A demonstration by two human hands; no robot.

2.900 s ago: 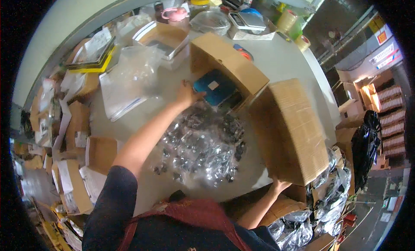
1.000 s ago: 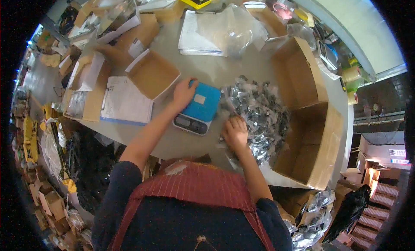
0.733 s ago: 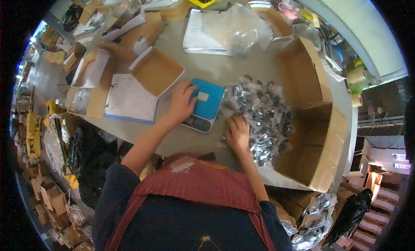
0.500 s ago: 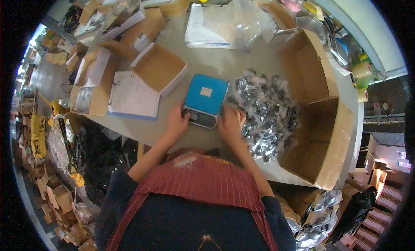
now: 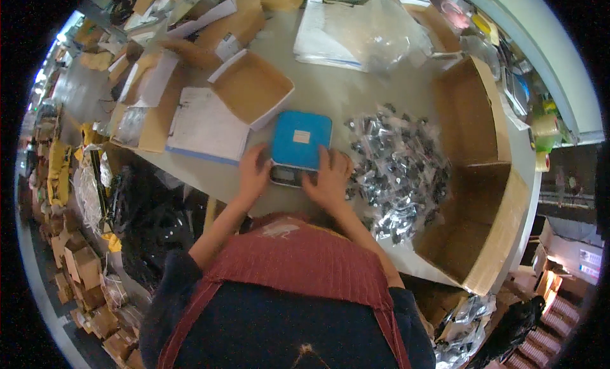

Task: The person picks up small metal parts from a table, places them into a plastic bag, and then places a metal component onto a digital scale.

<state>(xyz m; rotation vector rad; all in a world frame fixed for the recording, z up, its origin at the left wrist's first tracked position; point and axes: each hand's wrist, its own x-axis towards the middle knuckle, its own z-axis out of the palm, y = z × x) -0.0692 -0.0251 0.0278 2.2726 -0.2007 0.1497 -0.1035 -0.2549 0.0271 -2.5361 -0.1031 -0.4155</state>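
A small digital scale with a blue top (image 5: pixel 300 137) and a grey front panel stands on the table before me. My left hand (image 5: pixel 254 170) lies along its left side, fingers stretched out and touching the edge. At the front right corner is my right hand (image 5: pixel 330 178), its fingers spread over the edge of the blue top and its thumb by the front panel. Just right of that hand lies a heap of small clear plastic bags (image 5: pixel 400 175) with dark pieces inside. No bag lies on the scale.
Beyond the heap, an open cardboard box (image 5: pixel 473 219) lies along the table's right side. An open shallow box (image 5: pixel 252 86) overlaps papers on a clipboard (image 5: pixel 206 124) at left. Clear plastic sheeting (image 5: pixel 387 35) covers papers at the back.
The scale has turned slightly and now sits squarer to me, a little farther left on the table. My right hand has moved from its side onto the front right corner. The view has shifted.
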